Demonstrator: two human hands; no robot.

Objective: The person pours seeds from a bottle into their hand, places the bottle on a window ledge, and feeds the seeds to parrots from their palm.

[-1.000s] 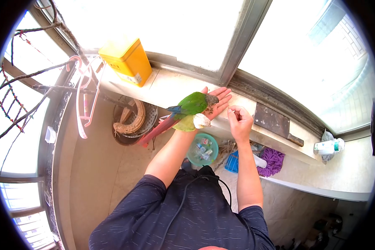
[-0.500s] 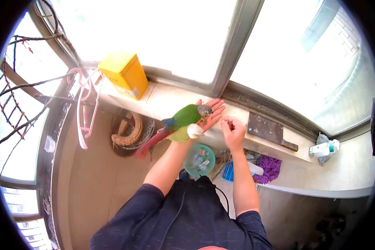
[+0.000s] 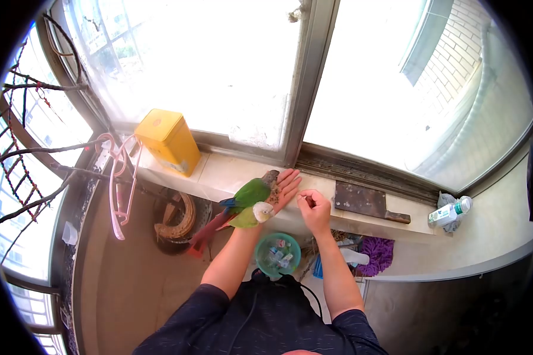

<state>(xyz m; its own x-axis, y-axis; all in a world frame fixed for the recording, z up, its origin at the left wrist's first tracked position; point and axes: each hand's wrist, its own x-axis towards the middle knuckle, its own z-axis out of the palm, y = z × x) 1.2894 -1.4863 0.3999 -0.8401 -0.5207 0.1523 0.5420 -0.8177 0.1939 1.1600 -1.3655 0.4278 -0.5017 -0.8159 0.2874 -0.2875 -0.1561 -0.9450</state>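
Observation:
My left hand lies palm up over the window ledge, fingers spread, with small brown bits on the palm. A green bird with a grey-brown head stands on that hand and wrist, its red tail hanging down to the left. Beside it, nearer to me, perches a yellow-green bird with a whitish head, turned to the right. Just right of the open palm, my right hand is closed, fingertips pinched together; whatever it holds is too small to make out.
A yellow tin stands on the ledge at left. Pink hangers hang from branches. A dark metal plate and a bottle lie to the right. Below are a green basin, a brown bowl and a purple mop.
The view has tilted up, so hands and ledge appear lower. The whitish-headed bird has raised its head from a tucked pose. The green bird's head has lifted from the palm and faces the window.

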